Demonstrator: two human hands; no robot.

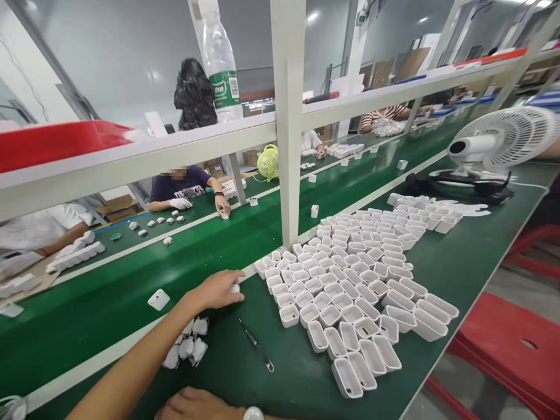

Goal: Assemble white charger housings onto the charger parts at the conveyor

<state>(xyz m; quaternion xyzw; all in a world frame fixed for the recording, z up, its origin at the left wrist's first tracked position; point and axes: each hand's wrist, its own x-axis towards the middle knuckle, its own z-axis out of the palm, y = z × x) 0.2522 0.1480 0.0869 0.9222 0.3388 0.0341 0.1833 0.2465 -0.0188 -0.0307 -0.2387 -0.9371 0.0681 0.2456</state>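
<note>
Tweezers (257, 345) lie diagonally; left hand (217, 289) grips white case (235, 288).

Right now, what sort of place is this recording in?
Probably a factory assembly line: a long green conveyor belt, rows of identical small white casings on the bench, and other workers seated opposite handling similar parts.

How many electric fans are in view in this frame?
2. A white fan stands at the right end of the near table; a small yellow-green fan sits across the conveyor, left of the post. Others may be hidden.
</note>
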